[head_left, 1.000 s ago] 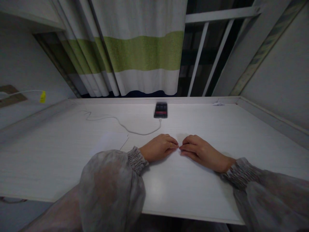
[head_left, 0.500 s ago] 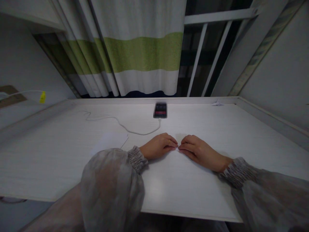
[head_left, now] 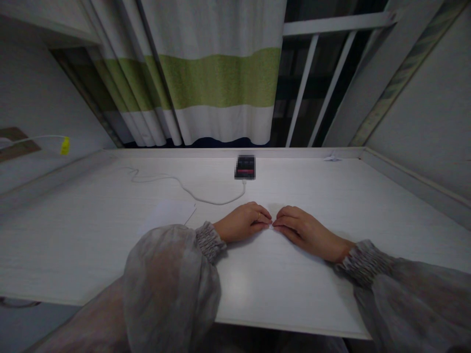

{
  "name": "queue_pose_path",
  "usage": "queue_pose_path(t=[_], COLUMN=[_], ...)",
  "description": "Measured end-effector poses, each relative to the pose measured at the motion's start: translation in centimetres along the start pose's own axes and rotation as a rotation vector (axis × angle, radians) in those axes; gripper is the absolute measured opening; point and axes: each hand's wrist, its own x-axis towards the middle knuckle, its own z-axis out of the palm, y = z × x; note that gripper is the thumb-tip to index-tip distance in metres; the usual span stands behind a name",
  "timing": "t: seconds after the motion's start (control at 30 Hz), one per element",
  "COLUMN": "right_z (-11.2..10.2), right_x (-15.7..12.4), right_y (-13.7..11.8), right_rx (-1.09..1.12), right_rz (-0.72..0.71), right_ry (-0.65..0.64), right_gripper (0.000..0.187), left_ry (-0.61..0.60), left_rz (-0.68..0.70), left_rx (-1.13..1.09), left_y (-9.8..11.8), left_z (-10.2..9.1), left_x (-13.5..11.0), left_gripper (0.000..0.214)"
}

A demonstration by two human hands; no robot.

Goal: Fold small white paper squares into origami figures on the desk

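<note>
Just above the white desk, a small piece of white paper (head_left: 272,226) shows between my fingertips. My left hand (head_left: 243,222) pinches its left side, with a ring on one finger. From the right, my right hand (head_left: 308,230) closes its thumb and fingers on the other side. The fingertips of both hands almost meet. Most of the paper is hidden by my fingers, so its shape is hard to make out.
A device with a blurred dark screen (head_left: 245,167) stands at the desk's back, joined to a white cable (head_left: 217,203). White sheets (head_left: 171,214) lie beyond my left sleeve. A folded white paper shape (head_left: 332,157) rests at the back right. The desk (head_left: 250,304) ends near my body.
Both hands hold nearly the same place and pinch. The whole view has shifted very slightly.
</note>
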Motion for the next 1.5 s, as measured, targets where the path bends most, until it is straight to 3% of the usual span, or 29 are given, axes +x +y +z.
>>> queue_pose_path(t=[0.77, 1.03, 1.27, 1.5], right_z=[0.7, 1.0, 0.5, 0.1], right_x=[0.4, 0.6, 0.6, 0.7], right_y=[0.1, 0.7, 0.3, 0.3], right_rx=[0.019, 0.0, 0.078, 0.11], right_rz=[0.191, 0.23, 0.213, 0.179], right_ry=[-0.046, -0.076, -0.094, -0.113], right_gripper=[0.021, 0.019, 0.015, 0.013], left_ry=[-0.021, -0.052, 0.114, 0.117], left_rz=[-0.071, -0.011, -0.186, -0.244], left_rx=[-0.018, -0.019, -0.252, -0.226], left_y=[0.3, 0.4, 0.4, 0.7], left_z=[0.1, -0.2, 0.5, 0.6], left_x=[0.4, 0.3, 0.3, 0.6], left_gripper=[0.016, 0.018, 0.008, 0.008])
